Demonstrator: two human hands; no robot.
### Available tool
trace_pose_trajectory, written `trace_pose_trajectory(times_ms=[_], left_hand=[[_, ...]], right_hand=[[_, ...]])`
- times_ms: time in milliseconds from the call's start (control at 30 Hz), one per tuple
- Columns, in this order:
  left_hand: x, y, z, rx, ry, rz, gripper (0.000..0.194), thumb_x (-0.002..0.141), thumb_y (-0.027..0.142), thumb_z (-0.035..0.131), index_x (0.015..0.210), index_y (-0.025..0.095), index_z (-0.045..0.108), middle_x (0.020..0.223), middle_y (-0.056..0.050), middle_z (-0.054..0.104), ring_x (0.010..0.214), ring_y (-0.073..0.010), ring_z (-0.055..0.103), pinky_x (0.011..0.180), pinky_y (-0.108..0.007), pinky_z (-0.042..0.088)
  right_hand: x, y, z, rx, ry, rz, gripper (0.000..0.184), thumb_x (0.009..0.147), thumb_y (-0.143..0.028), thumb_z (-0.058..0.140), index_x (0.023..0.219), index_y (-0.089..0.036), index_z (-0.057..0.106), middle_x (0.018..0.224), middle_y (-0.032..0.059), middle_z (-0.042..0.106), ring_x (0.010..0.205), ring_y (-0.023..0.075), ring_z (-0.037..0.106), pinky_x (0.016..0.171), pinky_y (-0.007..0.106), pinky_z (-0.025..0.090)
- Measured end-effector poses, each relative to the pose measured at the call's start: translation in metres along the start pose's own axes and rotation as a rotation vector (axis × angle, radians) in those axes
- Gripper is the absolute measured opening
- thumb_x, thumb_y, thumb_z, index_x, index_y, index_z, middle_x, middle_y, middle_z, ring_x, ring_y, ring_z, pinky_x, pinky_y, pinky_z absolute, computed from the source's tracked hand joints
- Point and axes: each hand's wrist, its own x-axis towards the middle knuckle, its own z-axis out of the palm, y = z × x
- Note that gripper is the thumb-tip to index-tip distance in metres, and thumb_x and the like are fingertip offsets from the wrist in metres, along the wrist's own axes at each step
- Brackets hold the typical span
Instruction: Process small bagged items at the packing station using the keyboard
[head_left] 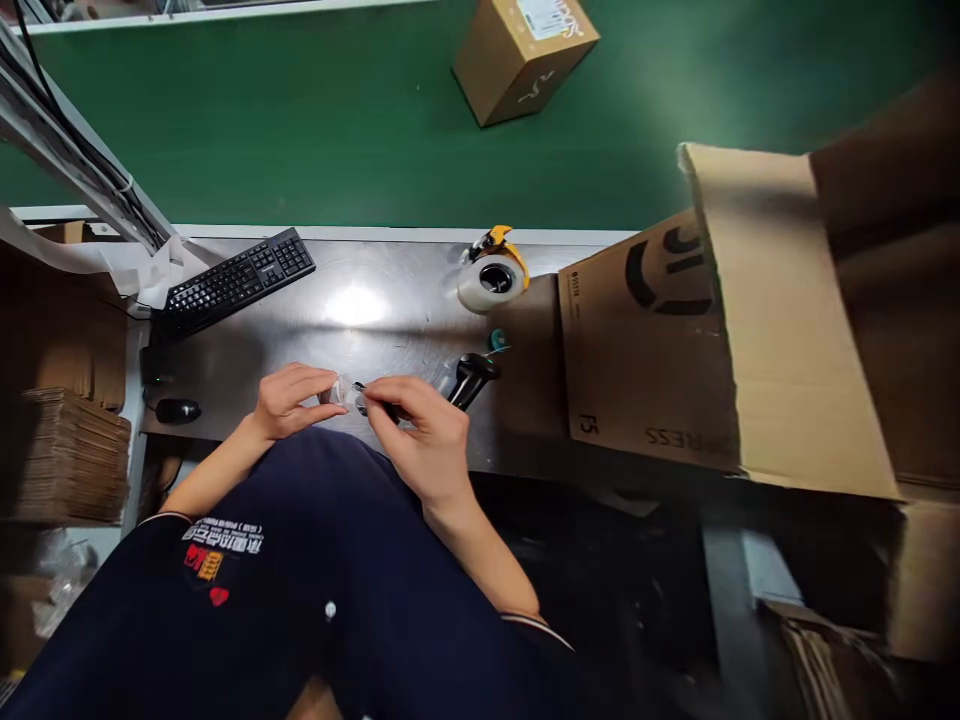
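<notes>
My left hand (pixel 294 402) pinches a small clear plastic piece (pixel 341 391) between thumb and fingers, just above the front edge of the metal bench. Close to its right side, the fingertips of my right hand (pixel 420 435) are pressed together by a small dark bit. What they grip is too small to make out. Beyond the right hand lies a black handled device (pixel 474 376), perhaps a barcode scanner, partly hidden by that hand. A small teal round item (pixel 498 341) sits just behind it.
A tape dispenser with a clear roll (pixel 491 280) stands at the bench's back edge. To the left are a black keyboard (pixel 236 280) and mouse (pixel 178 410). A large open carton (pixel 645 350) occupies the right. Behind, a small box (pixel 525 65) rests on the green surface (pixel 300 130).
</notes>
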Motion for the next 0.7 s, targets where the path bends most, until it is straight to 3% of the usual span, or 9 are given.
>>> trace_pose_trajectory(times_ms=[167, 300, 533, 600, 700], left_hand=[[-0.003, 0.002, 0.001, 0.086, -0.049, 0.031, 0.035, 0.085, 0.040, 0.085, 0.110, 0.017, 0.073, 0.091, -0.007, 0.082, 0.078, -0.0190, 0.078, 0.071, -0.030, 0.064], [-0.010, 0.003, 0.004, 0.115, -0.066, 0.064, 0.034, 0.085, 0.035, 0.085, 0.112, 0.016, 0.074, 0.096, -0.010, 0.082, 0.083, -0.0212, 0.078, 0.075, -0.033, 0.065], [-0.019, 0.006, 0.008, -0.064, -0.300, -0.330, 0.024, 0.083, 0.040, 0.084, 0.099, 0.023, 0.081, 0.097, -0.011, 0.082, 0.090, -0.0272, 0.077, 0.086, -0.040, 0.063], [-0.018, 0.010, 0.009, -0.039, -0.340, -0.345, 0.023, 0.087, 0.042, 0.080, 0.099, 0.023, 0.080, 0.093, -0.010, 0.081, 0.087, -0.0269, 0.076, 0.085, -0.041, 0.062], [-0.023, 0.018, 0.015, 0.023, -0.332, -0.252, 0.023, 0.095, 0.043, 0.070, 0.102, 0.022, 0.077, 0.088, -0.009, 0.079, 0.079, -0.0236, 0.074, 0.078, -0.036, 0.059]], right_hand=[[-0.006, 0.005, -0.004, -0.063, 0.033, 0.021, 0.011, 0.094, -0.018, 0.066, 0.090, -0.023, 0.074, 0.089, 0.0031, 0.077, 0.078, 0.0161, 0.071, 0.068, 0.027, 0.059], [-0.008, 0.007, -0.006, -0.080, -0.059, 0.055, 0.012, 0.095, -0.020, 0.063, 0.090, -0.023, 0.073, 0.086, 0.0030, 0.076, 0.078, 0.0166, 0.071, 0.068, 0.027, 0.058], [0.000, 0.030, -0.009, 0.022, -0.230, 0.241, 0.010, 0.087, -0.029, 0.071, 0.081, -0.022, 0.075, 0.077, 0.0006, 0.073, 0.068, 0.0144, 0.066, 0.061, 0.024, 0.052], [0.006, 0.036, -0.007, 0.076, -0.203, 0.254, 0.017, 0.084, -0.036, 0.075, 0.075, -0.021, 0.076, 0.078, 0.0027, 0.071, 0.072, 0.0160, 0.066, 0.056, 0.023, 0.052], [0.009, 0.038, -0.007, 0.148, -0.159, 0.238, 0.030, 0.083, -0.048, 0.077, 0.071, -0.021, 0.077, 0.075, 0.0051, 0.067, 0.071, 0.0183, 0.067, 0.051, 0.024, 0.053]])
